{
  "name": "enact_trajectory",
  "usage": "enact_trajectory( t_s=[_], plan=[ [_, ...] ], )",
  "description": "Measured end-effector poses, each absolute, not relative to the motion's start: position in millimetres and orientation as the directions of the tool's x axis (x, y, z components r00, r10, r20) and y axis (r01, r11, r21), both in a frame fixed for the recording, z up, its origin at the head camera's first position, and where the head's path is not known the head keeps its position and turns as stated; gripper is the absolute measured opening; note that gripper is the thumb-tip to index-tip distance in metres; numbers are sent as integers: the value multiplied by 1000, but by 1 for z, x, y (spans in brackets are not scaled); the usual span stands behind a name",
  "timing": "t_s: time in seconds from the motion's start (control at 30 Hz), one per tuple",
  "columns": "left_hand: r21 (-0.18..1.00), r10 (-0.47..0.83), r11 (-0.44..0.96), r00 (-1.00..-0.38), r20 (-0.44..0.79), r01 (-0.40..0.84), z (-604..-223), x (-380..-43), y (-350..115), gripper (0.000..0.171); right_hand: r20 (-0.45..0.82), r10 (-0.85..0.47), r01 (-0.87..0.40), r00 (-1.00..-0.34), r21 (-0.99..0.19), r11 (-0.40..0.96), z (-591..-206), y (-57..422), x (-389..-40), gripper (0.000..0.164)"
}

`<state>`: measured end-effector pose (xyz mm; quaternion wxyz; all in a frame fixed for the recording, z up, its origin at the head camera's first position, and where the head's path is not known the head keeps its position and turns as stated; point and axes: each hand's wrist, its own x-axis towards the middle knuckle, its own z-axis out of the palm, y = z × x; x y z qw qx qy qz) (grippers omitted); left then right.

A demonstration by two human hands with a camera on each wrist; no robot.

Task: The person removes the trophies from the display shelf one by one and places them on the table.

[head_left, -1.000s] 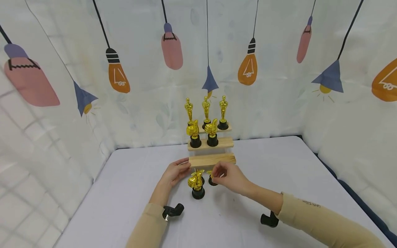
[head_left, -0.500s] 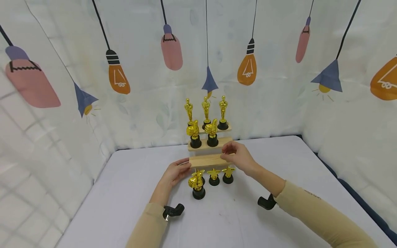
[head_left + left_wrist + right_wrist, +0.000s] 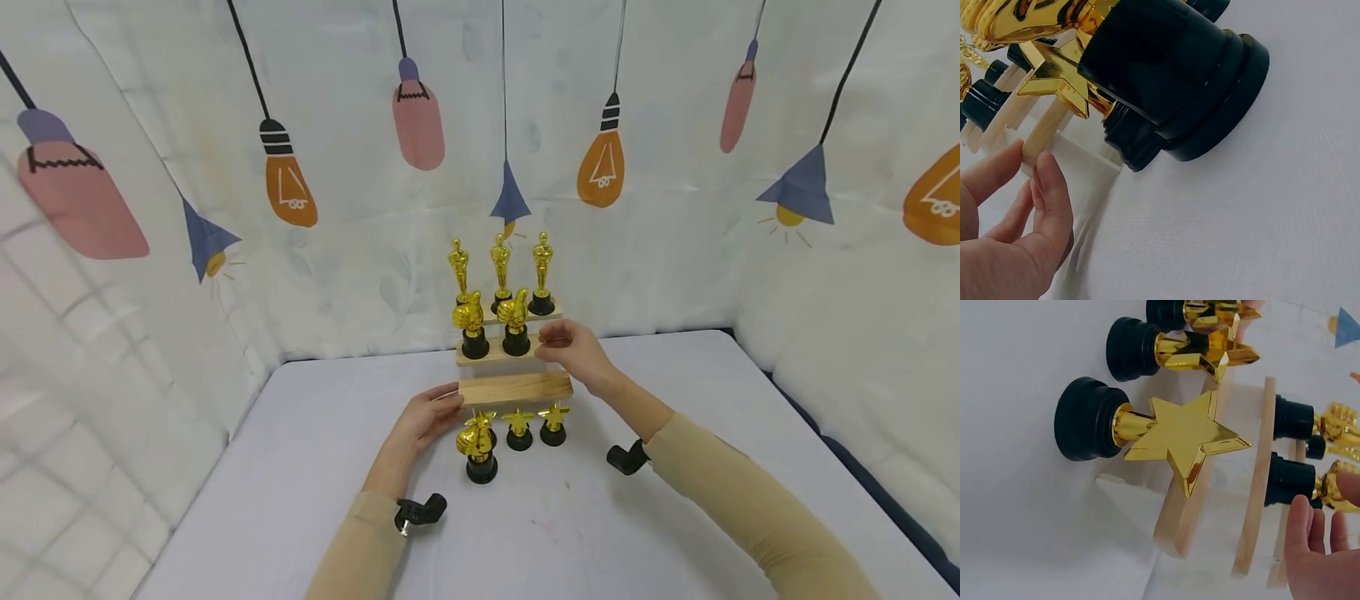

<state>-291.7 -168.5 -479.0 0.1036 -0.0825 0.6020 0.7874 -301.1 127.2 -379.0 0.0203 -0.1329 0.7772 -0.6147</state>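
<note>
My left hand [image 3: 427,417] pinches the left end of the lowest wooden shelf [image 3: 517,388] between thumb and fingertips; the left wrist view shows this grip on the shelf's end [image 3: 1041,134]. Beside the right thumbs-up trophy [image 3: 514,312] on the middle shelf is my right hand [image 3: 581,358], its fingers loosely bent. In the right wrist view its fingertips [image 3: 1299,509] lie close to that trophy's black base [image 3: 1291,478]; whether they touch cannot be told. Star trophies [image 3: 553,425] stand on the table before the rack, behind another thumbs-up trophy [image 3: 481,468] that partly hides one.
Three golden figure trophies [image 3: 542,275] stand on the top shelf at the back. A second thumbs-up trophy [image 3: 472,329] is at the left of the middle shelf [image 3: 491,357]. White cloth covers the table [image 3: 322,433], and a patterned curtain [image 3: 337,283] hangs behind.
My right hand has gone from the star trophies up past the lowest shelf to the middle shelf's right side. The left hand has kept its hold on the lowest shelf.
</note>
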Motion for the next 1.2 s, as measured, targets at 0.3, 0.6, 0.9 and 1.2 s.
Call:
enact_trajectory(
  t_s=[0.3,0.6,0.9,1.2],
  plan=[
    [931,66,-247,-963,-260,-268,-476,-291,-167,47,111,-216,-152,-970,-972,180,-383,120,-319,41],
    [931,69,-246,-963,-261,-270,-478,-292,-167,47,108,-180,-140,-978,-974,180,-389,110,-331,47],
    [932,68,-250,-965,-255,-264,-479,-291,-167,47,74,-165,-113,-983,-964,240,-392,102,-337,52],
    [932,64,-248,-965,-255,-263,-479,-291,-167,46,44,-151,-83,-988,-961,265,-390,94,-340,59]
  ],
)
